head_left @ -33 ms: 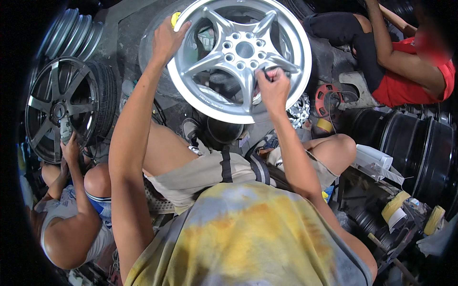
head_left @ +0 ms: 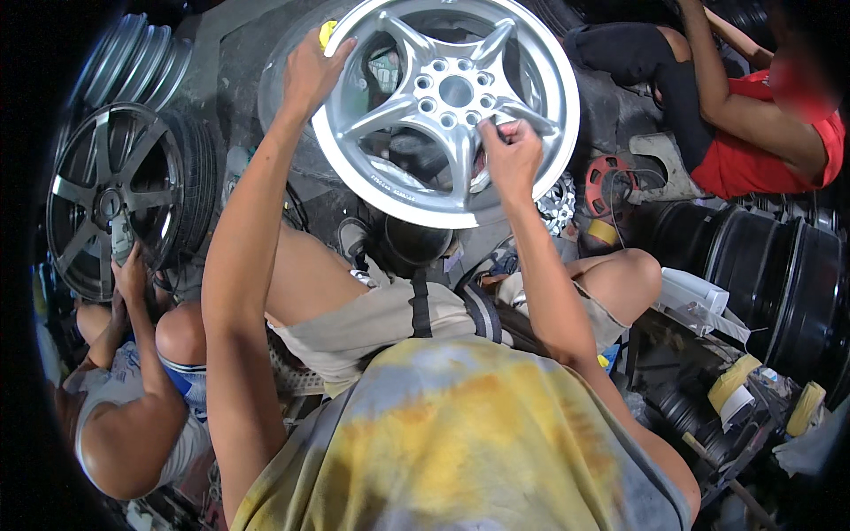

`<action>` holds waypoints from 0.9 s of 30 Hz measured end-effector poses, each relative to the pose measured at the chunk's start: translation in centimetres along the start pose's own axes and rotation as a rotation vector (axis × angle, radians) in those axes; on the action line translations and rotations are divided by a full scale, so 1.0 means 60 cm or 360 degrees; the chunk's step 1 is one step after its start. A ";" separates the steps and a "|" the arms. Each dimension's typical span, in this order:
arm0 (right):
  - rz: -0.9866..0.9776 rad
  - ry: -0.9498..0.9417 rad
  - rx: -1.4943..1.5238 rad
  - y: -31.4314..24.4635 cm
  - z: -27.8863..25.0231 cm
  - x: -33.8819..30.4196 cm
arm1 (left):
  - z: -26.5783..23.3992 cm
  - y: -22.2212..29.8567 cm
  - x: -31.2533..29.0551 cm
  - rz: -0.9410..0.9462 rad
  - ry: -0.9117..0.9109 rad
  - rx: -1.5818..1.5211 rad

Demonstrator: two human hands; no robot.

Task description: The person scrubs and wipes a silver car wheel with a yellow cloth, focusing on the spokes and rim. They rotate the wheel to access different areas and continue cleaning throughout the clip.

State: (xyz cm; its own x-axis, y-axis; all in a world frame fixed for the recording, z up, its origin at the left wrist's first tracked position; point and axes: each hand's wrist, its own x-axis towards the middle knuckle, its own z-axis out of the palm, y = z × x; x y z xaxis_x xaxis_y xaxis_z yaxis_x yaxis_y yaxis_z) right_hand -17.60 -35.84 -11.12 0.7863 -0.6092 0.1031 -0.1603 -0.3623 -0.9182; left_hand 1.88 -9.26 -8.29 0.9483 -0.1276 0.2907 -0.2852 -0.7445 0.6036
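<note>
A silver alloy wheel rim (head_left: 459, 168) with several spokes and a ring of bolt holes faces up in front of me. My left hand (head_left: 312, 73) grips its left edge, thumb lying over the lip and most of the fingers out of sight. A small yellow piece (head_left: 328, 37) shows by those fingers; I cannot tell what it is. Closed in a pinch, my right hand (head_left: 515, 161) rests at the lower right spokes, just below the bolt holes. Something small and dark sits between its fingers, too hidden to name.
At left, a person's hand holds a power tool (head_left: 122, 237) against a dark wheel with a tyre (head_left: 181, 177). Another person in a red shirt (head_left: 753, 133) sits at upper right. Black rims (head_left: 753, 274) stand at right, and a red reel-like object (head_left: 609, 186) lies closer in.
My right hand has shifted very slightly to the right along the spoke. The rim has barely moved, and my left hand keeps its grip.
</note>
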 end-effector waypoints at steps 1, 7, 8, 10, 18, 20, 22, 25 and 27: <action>-0.0045 0.0109 -0.0054 -0.010 -0.001 0.009 | -0.002 -0.002 -0.001 -0.0028 -0.0025 -0.0024; 0.0359 -0.0156 0.0196 -0.010 -0.007 -0.035 | -0.003 0.007 -0.006 0.0006 0.0012 0.0083; 0.0135 -0.0109 0.0206 0.012 -0.008 -0.021 | -0.003 0.013 -0.003 0.0001 -0.0018 0.0028; 0.0087 0.0035 0.0093 -0.010 -0.009 0.002 | -0.002 0.010 -0.006 -0.0008 -0.0036 -0.0028; 0.0004 -0.0065 -0.0072 -0.024 -0.015 0.002 | 0.013 -0.008 -0.002 0.0072 0.0109 0.0015; 0.0083 -0.0010 -0.0042 -0.027 -0.013 0.008 | 0.008 0.001 -0.005 0.0042 0.0062 0.0061; 0.0060 -0.0053 -0.0012 0.003 -0.006 -0.013 | 0.002 0.005 -0.004 0.0081 0.0161 0.0121; 0.0142 -0.0144 -0.0008 0.021 -0.015 -0.037 | -0.002 0.017 -0.005 0.0243 0.0429 0.0207; 0.0059 -0.0079 -0.0024 0.014 -0.016 -0.017 | -0.021 0.057 -0.007 0.0372 0.0481 0.0233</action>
State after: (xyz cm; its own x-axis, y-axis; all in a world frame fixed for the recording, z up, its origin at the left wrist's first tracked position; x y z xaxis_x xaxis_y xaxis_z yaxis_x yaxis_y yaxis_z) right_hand -19.13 -36.21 -11.60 0.8081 -0.5869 0.0499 -0.1985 -0.3512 -0.9150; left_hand 0.32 -10.91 -5.40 0.7705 -0.1223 0.6256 -0.4444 -0.8066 0.3897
